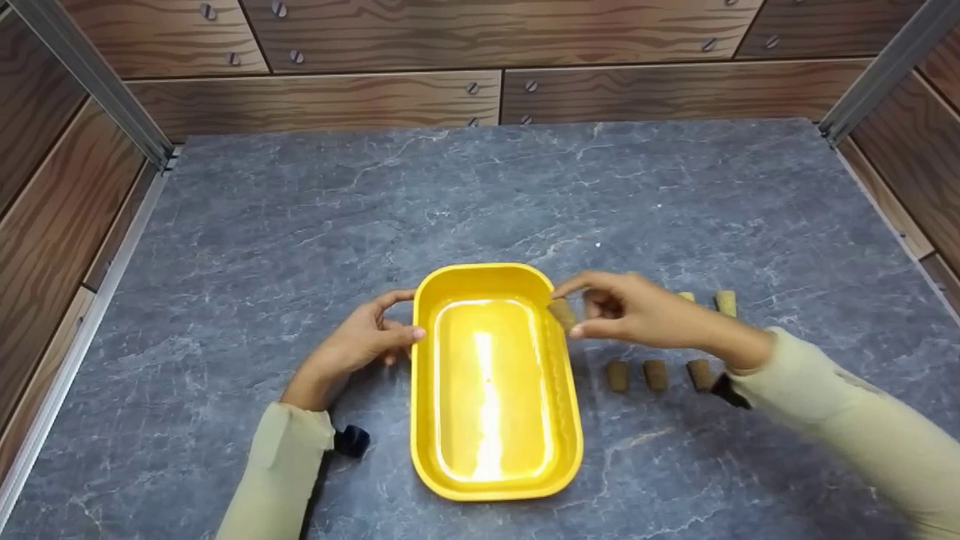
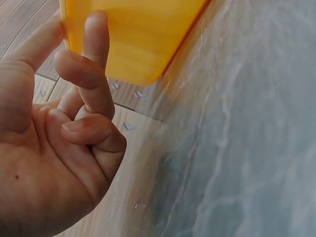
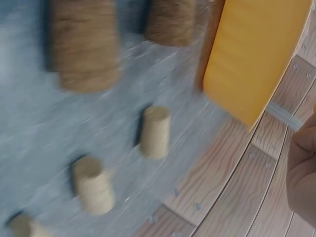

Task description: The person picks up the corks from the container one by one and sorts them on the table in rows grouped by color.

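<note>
A yellow plastic tub (image 1: 487,495) sits lengthwise on the table, its inside bare. My left hand (image 1: 367,334) holds its left side, the thumb on the rim and the index fingertip against the outer wall; the other fingers curl loosely in the left wrist view. Over the tub's right rim, my right hand (image 1: 626,307) pinches a brown cork (image 1: 561,313) between thumb and index finger, slightly blurred. Only a strip of that hand shows in the right wrist view, without the pinched cork.
Brown corks (image 1: 655,374) stand in a row right of the tub. Behind them are pale corks (image 1: 725,302), partly hidden by the right hand; the right wrist view shows several corks (image 3: 155,132). Wood-patterned panels (image 1: 390,97) border the grey marbled table (image 1: 375,202).
</note>
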The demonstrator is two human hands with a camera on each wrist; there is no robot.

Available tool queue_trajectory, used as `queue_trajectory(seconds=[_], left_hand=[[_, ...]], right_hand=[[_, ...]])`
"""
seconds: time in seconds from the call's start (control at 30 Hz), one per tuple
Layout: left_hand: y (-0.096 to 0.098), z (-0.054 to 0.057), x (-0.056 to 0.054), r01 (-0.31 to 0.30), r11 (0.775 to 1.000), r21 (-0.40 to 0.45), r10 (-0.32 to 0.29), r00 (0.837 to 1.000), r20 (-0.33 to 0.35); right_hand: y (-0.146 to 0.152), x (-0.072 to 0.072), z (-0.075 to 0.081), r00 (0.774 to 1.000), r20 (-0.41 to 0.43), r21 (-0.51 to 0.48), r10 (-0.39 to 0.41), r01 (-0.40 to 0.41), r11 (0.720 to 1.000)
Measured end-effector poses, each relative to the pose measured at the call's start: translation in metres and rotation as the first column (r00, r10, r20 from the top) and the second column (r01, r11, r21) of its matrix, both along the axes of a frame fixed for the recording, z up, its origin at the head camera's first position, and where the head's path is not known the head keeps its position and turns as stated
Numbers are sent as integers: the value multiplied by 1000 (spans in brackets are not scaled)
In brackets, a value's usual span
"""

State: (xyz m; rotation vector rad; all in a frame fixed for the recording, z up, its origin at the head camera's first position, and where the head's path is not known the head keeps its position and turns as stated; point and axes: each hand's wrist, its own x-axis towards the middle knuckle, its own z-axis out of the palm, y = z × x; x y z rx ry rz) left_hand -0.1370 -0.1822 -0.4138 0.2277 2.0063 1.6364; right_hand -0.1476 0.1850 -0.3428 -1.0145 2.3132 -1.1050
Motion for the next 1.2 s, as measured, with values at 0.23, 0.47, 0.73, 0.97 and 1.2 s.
queue_trajectory(seconds=[0.23, 0.47, 0.73, 0.97, 1.2], left_hand=[[0, -1, 0, -7, 1000, 8, 7, 1000, 5], [0, -2, -1, -13, 1000, 2, 13, 1000, 20], [-1, -2, -3, -3, 1000, 11, 3, 1000, 3], [1, 0, -2, -13, 1000, 9, 13, 1000, 23], [1, -3, -2, -4, 1000, 30, 4, 1000, 16]], right_hand=[[43, 9, 0, 993, -39, -51, -109, 107, 993], [88, 25, -3, 974, -57, -28, -219, 218, 976], [132, 38, -18, 941, -33, -11, -338, 338, 941], [168, 46, -46, 903, -52, 36, -426, 428, 903], [176, 47, -59, 891, -97, 129, -444, 454, 882]])
